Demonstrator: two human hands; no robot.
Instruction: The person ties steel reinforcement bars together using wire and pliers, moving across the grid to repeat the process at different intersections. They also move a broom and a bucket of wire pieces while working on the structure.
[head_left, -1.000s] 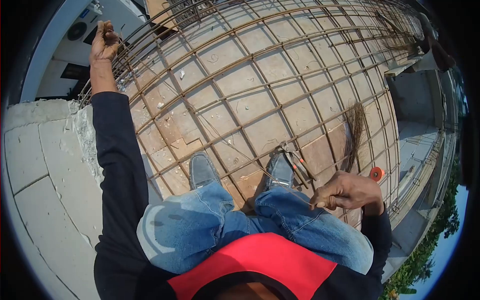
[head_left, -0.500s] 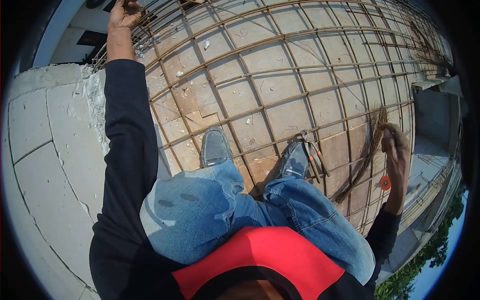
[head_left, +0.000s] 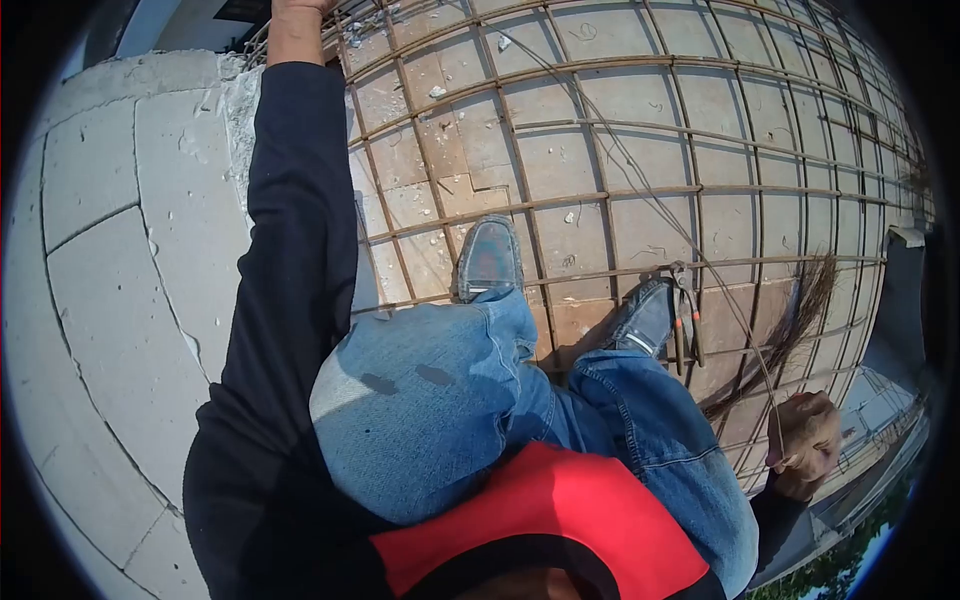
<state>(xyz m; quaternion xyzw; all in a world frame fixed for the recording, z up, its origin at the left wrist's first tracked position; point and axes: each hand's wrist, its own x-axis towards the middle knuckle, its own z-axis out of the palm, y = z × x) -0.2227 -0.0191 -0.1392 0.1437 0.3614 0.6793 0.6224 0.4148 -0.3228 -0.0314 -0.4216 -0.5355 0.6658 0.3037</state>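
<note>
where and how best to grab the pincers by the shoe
Take the pincers by both long handles, probably from above on your near side: they point back toward you, slightly spread, while the jaws lie farther off, near the toe of the right shoe.

The left arm (head_left: 300,230) reaches straight ahead, its bare wrist (head_left: 295,38) just behind the left hand (head_left: 302,5), mostly out of view. The right hand (head_left: 805,437) curls inward, its sleeved forearm (head_left: 778,522) behind the grip.

The floor (head_left: 735,225) carries a rebar grid (head_left: 700,188) and scattered rubble (head_left: 437,91).
</note>
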